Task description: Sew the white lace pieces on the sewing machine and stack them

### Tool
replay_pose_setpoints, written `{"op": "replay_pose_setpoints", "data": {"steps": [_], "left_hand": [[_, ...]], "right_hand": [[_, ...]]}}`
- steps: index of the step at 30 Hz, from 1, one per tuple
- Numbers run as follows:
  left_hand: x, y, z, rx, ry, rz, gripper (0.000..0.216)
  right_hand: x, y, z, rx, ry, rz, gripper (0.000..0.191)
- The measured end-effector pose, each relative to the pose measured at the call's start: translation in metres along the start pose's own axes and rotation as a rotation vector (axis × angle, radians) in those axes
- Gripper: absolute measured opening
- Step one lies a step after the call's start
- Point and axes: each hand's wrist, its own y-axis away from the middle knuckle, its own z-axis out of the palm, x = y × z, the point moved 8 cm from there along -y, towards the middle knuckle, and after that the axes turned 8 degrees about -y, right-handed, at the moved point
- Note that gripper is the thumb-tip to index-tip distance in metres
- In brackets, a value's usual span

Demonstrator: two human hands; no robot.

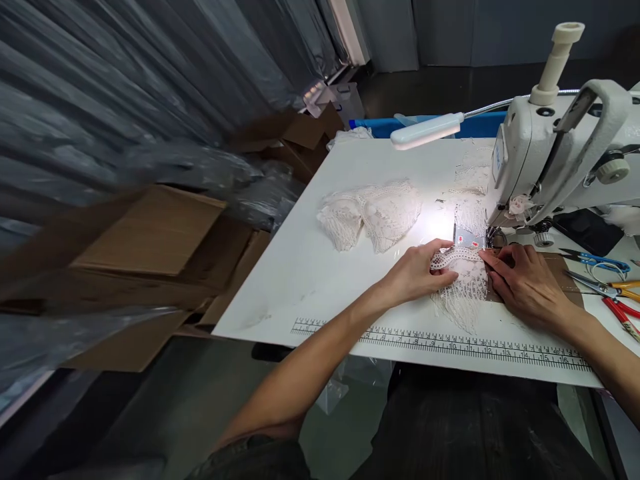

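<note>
My left hand [417, 272] lies on a piece of white lace fabric [463, 280], its fingers curled round the lace's thick upper edge. My right hand [523, 283] rests flat beside it, fingertips pressing the same lace edge just in front of the needle of a white sewing machine [555, 153]. The lace runs under the presser foot [493, 237] and hangs toward me over the white table [310, 267]. A lamp lights the spot.
A heap of more white lace [373, 213] lies left of the machine. Scissors and snips [607, 283] lie at the right edge. A printed ruler [440, 341] runs along the table's front. Cardboard boxes [150, 253] and plastic sheeting stand to the left.
</note>
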Motion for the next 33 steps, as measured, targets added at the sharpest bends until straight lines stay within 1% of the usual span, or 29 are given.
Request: {"op": "replay_pose_setpoints", "data": {"steps": [4,8,11,14,20,23,27,33], "left_hand": [[-0.001,-0.001,0.001,0.014,0.009,0.018,0.054],[-0.004,-0.002,0.003,0.018,0.041,0.002,0.055],[-0.004,-0.002,0.003,0.030,0.032,0.012,0.057],[-0.002,-0.001,0.002,0.040,0.017,0.038,0.058],[-0.002,-0.001,0.000,0.048,-0.015,0.041,0.057],[-0.003,-0.001,0.000,0.047,-0.027,0.040,0.057],[-0.003,-0.001,0.001,0.036,-0.032,0.042,0.056],[-0.004,0.000,0.000,0.038,0.001,0.051,0.059]], "right_hand": [[-0.001,0.005,-0.004,0.024,-0.070,0.026,0.047],[0.000,0.014,-0.012,0.092,-0.251,0.004,0.041],[-0.002,0.018,-0.011,0.057,-0.323,-0.033,0.036],[-0.001,0.018,-0.009,0.036,-0.304,-0.024,0.035],[-0.001,0.017,-0.016,0.057,-0.340,-0.047,0.038],[-0.005,0.018,-0.018,0.024,-0.355,-0.079,0.038],[-0.011,0.021,-0.015,-0.023,-0.273,-0.124,0.035],[-0.012,0.022,-0.012,-0.018,-0.195,-0.124,0.036]]}}
